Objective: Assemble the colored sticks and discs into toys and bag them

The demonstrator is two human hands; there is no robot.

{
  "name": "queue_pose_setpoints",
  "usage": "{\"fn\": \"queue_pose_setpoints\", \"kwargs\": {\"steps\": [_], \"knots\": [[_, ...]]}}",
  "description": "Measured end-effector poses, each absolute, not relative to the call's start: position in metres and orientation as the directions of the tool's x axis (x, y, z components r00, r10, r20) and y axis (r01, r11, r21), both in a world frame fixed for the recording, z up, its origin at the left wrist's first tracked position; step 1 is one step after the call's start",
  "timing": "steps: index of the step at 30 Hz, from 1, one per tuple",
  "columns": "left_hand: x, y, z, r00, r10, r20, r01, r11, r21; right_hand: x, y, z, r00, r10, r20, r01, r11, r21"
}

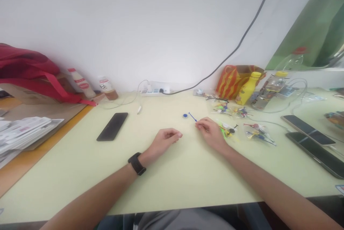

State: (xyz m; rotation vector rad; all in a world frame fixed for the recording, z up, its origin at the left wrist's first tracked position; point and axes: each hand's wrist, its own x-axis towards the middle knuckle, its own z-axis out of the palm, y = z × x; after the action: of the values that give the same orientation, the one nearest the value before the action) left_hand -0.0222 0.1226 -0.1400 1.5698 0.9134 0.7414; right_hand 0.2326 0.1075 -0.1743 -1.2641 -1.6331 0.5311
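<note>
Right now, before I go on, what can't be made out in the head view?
All in the head view:
Blue stick: near end hidden by the right hand.
Left hand: curled inward, which hides its palm; too blurred to tell whether it pinches anything small.
Plastic packets: the coloured parts overlap and blur, so no sure count.
Red bag: cut off by the left edge.

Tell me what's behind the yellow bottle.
The striped bag stands behind the yellow bottle. The bottle covers part of it, so that part cannot be seen.
</note>
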Motion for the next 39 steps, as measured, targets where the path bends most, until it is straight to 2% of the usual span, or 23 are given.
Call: {"fn": "queue_pose_setpoints", "kwargs": {"steps": [9,17,39], "knots": [[-0.0218,0.1218,-0.1387,0.505,0.863,-0.002,0.162,-0.093,0.982,0.2319,0.1079,-0.1757,-0.022,0.886,0.464,0.576,0.391,-0.718],[-0.0225,0.1221,-0.1402,0.509,0.861,-0.006,0.161,-0.088,0.983,0.2303,0.107,-0.1792,-0.031,0.912,0.409,0.565,0.354,-0.745],[-0.0226,0.1222,-0.1395,0.51,0.86,-0.011,0.173,-0.089,0.981,0.2293,0.1048,-0.1764,-0.019,0.901,0.433,0.607,0.354,-0.712]]}}
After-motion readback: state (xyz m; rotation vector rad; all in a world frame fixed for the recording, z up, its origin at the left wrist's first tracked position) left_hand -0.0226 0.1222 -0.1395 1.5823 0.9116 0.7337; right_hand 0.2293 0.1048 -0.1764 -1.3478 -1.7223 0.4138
